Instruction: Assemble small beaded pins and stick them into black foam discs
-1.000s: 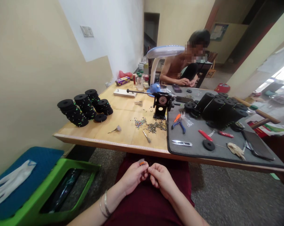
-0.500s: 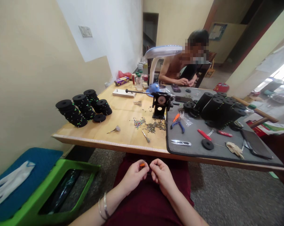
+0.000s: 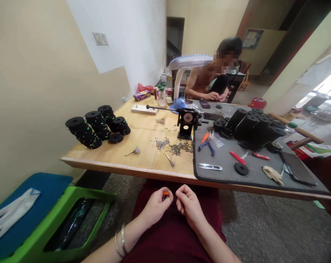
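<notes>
Over my lap, below the table edge, my left hand (image 3: 156, 205) pinches a tiny orange piece (image 3: 165, 192) between thumb and fingertips. My right hand (image 3: 189, 205) is curled shut close beside it, fingertips pinched; what it holds is too small to make out. On the wooden table (image 3: 132, 153) in front lie a pile of small dark metal parts (image 3: 182, 147) and a scatter of coloured beads (image 3: 162, 143). Behind them stands a black hand-crank winder (image 3: 187, 122).
Stacks of black spools stand at the left (image 3: 95, 126) and right (image 3: 253, 126). A grey mat (image 3: 250, 166) holds blue pliers (image 3: 208, 144), snips (image 3: 210, 167), a red tool and a phone. Another person sits at the far end behind a desk lamp (image 3: 190, 64). A green stool (image 3: 72, 219) stands at my left.
Both hands sank slightly and drew a little apart; the orange piece stays pinched in my left hand. The view shifted slightly.
</notes>
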A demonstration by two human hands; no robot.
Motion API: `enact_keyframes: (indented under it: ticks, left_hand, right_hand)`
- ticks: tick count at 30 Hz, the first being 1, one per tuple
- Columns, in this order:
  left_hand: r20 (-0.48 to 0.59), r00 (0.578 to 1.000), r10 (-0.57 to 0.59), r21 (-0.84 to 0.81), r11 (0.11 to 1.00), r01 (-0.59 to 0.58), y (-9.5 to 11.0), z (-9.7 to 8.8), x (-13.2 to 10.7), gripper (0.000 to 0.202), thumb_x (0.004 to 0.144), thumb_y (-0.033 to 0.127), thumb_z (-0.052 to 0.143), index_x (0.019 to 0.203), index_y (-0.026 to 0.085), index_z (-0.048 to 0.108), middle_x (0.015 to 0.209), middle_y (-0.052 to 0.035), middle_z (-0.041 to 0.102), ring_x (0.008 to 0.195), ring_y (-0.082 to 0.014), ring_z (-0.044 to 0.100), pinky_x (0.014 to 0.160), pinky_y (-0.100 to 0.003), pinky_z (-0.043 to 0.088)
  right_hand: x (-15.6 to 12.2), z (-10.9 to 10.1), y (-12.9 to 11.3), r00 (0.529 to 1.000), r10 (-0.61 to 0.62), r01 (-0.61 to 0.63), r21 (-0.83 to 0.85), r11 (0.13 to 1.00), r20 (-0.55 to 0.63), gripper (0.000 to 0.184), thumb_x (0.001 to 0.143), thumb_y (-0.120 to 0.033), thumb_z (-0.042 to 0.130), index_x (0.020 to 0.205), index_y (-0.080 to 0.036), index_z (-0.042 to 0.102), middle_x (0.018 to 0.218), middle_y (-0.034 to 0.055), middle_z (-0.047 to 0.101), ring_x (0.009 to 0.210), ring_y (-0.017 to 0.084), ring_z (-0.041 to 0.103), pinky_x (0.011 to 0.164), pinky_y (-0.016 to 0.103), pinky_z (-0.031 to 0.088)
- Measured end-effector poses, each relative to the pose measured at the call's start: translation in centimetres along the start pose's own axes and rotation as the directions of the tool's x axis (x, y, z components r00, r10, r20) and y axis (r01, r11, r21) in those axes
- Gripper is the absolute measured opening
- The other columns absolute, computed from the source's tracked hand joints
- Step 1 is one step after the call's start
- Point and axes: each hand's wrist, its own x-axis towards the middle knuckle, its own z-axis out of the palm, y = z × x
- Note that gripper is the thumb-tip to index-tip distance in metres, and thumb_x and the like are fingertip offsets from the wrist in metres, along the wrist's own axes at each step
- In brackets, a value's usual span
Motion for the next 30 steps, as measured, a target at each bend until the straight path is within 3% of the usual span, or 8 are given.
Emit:
enact_keyframes:
  ticks: [6, 13, 18, 23, 27, 30]
  left_hand:
    - [0.024, 0.999, 0.021, 0.034, 0.999, -0.022, 0.0, 0.1, -0.1, 0.006, 0.073, 0.019, 0.054, 0.068, 0.016, 0.053, 0.060, 0.0038, 0.048, 0.053, -0.0095, 0.040, 0.055, -0.023, 0.032]
    - [0.006, 0.997, 0.070, 0.110, 0.991, -0.071, 0.4, 0.1, -0.2, 0.005, 0.072, 0.020, 0.053, 0.070, 0.016, 0.056, 0.063, 0.0023, 0.050, 0.059, -0.0117, 0.043, 0.060, -0.023, 0.034]
    - [-0.035, 0.998, 0.045, 0.176, 0.984, -0.038, 0.6, 0.4, 0.1, 0.011, 0.070, 0.026, 0.057, 0.068, 0.015, 0.057, 0.055, 0.0048, 0.044, 0.053, -0.0099, 0.035, 0.053, -0.022, 0.029]
    - [-0.079, 0.995, 0.060, 0.213, 0.976, -0.042, 0.7, 0.1, 0.3, 0.017, 0.069, 0.031, 0.062, 0.066, 0.014, 0.064, 0.058, 0.0010, 0.054, 0.055, -0.0108, 0.040, 0.056, -0.024, 0.032]
    - [-0.129, 0.990, 0.058, 0.071, 0.996, -0.050, 0.7, -0.4, 0.4, 0.022, 0.071, 0.036, 0.063, 0.076, 0.014, 0.065, 0.057, 0.0024, 0.052, 0.053, -0.0104, 0.041, 0.054, -0.022, 0.033]
    - [-0.134, 0.989, 0.057, -0.040, 0.997, -0.062, 0.8, -0.6, 0.6, 0.026, 0.073, 0.039, 0.061, 0.082, 0.015, 0.064, 0.059, 0.0023, 0.053, 0.053, -0.0103, 0.043, 0.052, -0.021, 0.034]
  right_hand:
    - [0.1, -0.1, 0.1, 1.000, -0.003, 0.003, 0.018, 1.000, -0.020, 0.026, 0.074, -0.040, 0.061, 0.071, -0.020, 0.045, 0.035, -0.0098, 0.046, 0.027, 0.003, 0.023, 0.030, 0.015, 0.011]
    - [0.1, 0.0, 0.0, 0.991, -0.107, 0.114, 0.078, 0.990, -0.085, 0.028, 0.071, -0.037, 0.065, 0.066, -0.020, 0.043, 0.039, -0.0130, 0.032, 0.035, 0.003, 0.020, 0.036, 0.017, 0.012]
    - [0.0, 0.3, -0.1, 0.992, -0.113, 0.117, 0.098, 0.988, -0.048, 0.029, 0.071, -0.038, 0.065, 0.066, -0.019, 0.044, 0.044, -0.0119, 0.033, 0.038, 0.003, 0.019, 0.038, 0.018, 0.012]
    - [0.0, 0.1, -0.1, 0.997, -0.070, 0.070, 0.051, 0.996, 0.011, 0.030, 0.072, -0.043, 0.063, 0.069, -0.019, 0.045, 0.043, -0.0111, 0.034, 0.039, 0.005, 0.020, 0.039, 0.019, 0.012]
    - [-0.1, -0.1, -0.2, 0.996, -0.002, 0.007, -0.057, 0.998, 0.091, 0.028, 0.073, -0.042, 0.062, 0.068, -0.019, 0.047, 0.043, -0.0113, 0.031, 0.039, 0.005, 0.018, 0.040, 0.020, 0.012]
    - [-0.3, 0.0, -0.5, 0.991, -0.056, 0.078, -0.184, 0.980, 0.121, 0.025, 0.068, -0.032, 0.064, 0.058, -0.018, 0.046, 0.046, -0.0088, 0.035, 0.044, 0.006, 0.023, 0.043, 0.021, 0.017]
